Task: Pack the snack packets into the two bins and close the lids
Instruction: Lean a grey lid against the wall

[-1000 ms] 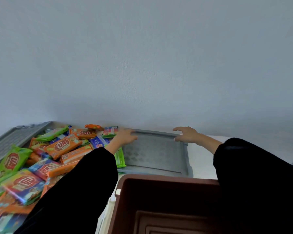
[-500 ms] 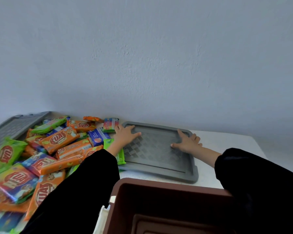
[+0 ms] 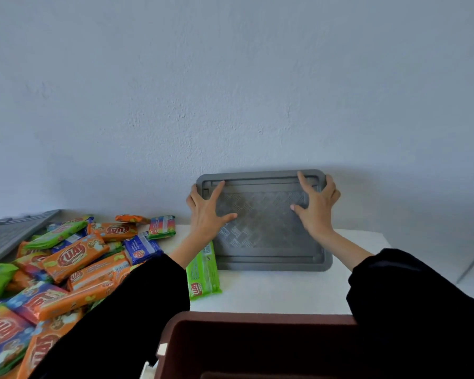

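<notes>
Since half a second ago we have tipped the lid point(image 3: 260, 228) up: its far edge leans on the wall, its near edge on the worktop point(image 3: 271, 291). Left hand point(image 3: 207, 212) and right hand point(image 3: 316, 206) press it flat, fingers spread, gripping nothing. Packets point(image 3: 74, 255) are heaped at left beside a second lid point(image 3: 8, 236); a green packet point(image 3: 203, 272) touches the lid's left edge. The brown bin point(image 3: 257, 343) is nearest us, open, our sleeves covering its corners.

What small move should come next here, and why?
Probably let go of the grey lid, which leans against the wall, and reach the left hand to the snack packets. The brown bin stands open and no packets show in the visible part, and the right hand holds nothing else.
</notes>
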`<action>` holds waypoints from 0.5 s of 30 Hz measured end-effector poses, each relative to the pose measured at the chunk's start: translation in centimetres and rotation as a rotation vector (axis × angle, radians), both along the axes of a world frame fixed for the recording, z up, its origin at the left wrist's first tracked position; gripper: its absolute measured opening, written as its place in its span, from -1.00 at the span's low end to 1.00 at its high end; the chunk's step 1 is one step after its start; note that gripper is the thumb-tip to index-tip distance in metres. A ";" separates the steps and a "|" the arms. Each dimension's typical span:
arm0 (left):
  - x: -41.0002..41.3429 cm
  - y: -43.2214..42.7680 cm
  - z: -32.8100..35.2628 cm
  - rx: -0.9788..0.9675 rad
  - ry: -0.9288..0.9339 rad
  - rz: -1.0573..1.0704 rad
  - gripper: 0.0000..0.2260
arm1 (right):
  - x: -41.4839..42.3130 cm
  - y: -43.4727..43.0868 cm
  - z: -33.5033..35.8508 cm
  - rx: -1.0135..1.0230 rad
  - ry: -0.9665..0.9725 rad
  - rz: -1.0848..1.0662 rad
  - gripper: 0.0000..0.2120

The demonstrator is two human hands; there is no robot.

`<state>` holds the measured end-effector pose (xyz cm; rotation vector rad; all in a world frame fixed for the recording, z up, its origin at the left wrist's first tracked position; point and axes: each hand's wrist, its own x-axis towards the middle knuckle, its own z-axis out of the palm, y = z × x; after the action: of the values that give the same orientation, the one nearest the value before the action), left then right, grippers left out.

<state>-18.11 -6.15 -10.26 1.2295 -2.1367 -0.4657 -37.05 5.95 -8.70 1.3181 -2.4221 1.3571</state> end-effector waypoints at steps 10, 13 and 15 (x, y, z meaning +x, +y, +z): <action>-5.6 -0.9 1.4 -0.181 0.160 -0.026 -0.14 | -3.9 -0.4 -0.4 -0.174 0.063 -0.089 -0.31; -6.3 -1.8 1.0 -0.172 0.159 -0.022 -0.11 | -4.8 -0.9 -0.6 -0.180 0.083 -0.078 -0.31; -6.6 -2.3 0.5 -0.162 0.153 0.001 -0.09 | -5.1 -1.2 -0.6 -0.162 0.103 -0.065 -0.30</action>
<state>-24.68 -8.46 -9.73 1.0699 -2.0024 -0.3653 -42.14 4.70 -9.34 1.2276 -2.2162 1.3987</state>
